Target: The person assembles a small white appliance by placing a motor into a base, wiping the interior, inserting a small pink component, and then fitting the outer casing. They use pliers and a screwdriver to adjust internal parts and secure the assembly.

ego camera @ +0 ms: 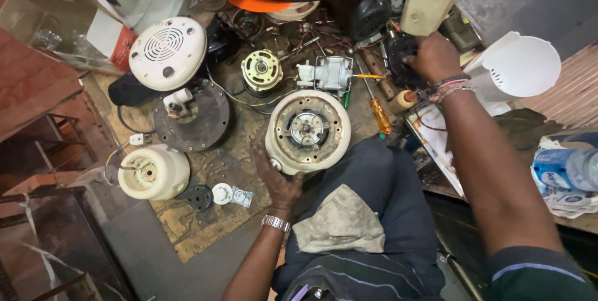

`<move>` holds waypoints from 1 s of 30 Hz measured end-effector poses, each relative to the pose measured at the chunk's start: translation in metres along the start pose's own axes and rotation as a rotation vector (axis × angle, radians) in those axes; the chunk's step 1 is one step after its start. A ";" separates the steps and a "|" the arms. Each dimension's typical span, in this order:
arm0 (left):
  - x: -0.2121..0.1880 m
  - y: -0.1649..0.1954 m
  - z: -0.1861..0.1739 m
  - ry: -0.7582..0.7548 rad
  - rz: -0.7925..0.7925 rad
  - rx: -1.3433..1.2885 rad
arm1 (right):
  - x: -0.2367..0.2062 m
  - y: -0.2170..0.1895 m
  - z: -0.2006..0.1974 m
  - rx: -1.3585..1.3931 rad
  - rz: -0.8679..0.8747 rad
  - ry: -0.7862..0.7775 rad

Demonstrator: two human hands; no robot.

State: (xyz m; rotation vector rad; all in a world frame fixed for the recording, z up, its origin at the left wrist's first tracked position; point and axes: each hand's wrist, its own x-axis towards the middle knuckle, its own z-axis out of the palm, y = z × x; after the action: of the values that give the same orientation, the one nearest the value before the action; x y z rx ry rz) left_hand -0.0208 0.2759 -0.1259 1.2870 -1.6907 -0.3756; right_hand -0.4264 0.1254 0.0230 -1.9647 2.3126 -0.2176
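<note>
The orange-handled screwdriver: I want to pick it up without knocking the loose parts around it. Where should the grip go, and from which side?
Grip the orange handle of the screwdriver, probably from above. It lies flat, its near end bare by the knee, while its thin shaft runs up toward the small grey motor and tangled wires.

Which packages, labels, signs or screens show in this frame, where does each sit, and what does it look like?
Plastic bottle: far right edge, lying on its side, clear with a blue and white label.
Small sachet: on the floor mat just left of the left hand, flat, clear plastic with blue print.
Printed sheet: under the right forearm, below the right hand, white with red marks.
No screens or signs in view.
</note>
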 end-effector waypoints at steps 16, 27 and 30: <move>0.001 0.003 0.001 -0.043 -0.071 -0.018 | 0.006 0.047 -0.042 -0.020 0.085 0.005; 0.002 0.006 0.000 -0.021 -0.002 0.017 | 0.001 0.049 -0.054 0.047 -0.013 0.229; 0.004 0.008 -0.002 -0.031 -0.017 0.010 | 0.003 0.040 -0.047 0.054 -0.016 0.160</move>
State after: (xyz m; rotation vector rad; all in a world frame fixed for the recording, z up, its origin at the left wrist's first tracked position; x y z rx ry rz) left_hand -0.0242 0.2761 -0.1171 1.3095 -1.7103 -0.3995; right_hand -0.4732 0.1310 0.0621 -2.0087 2.3578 -0.4496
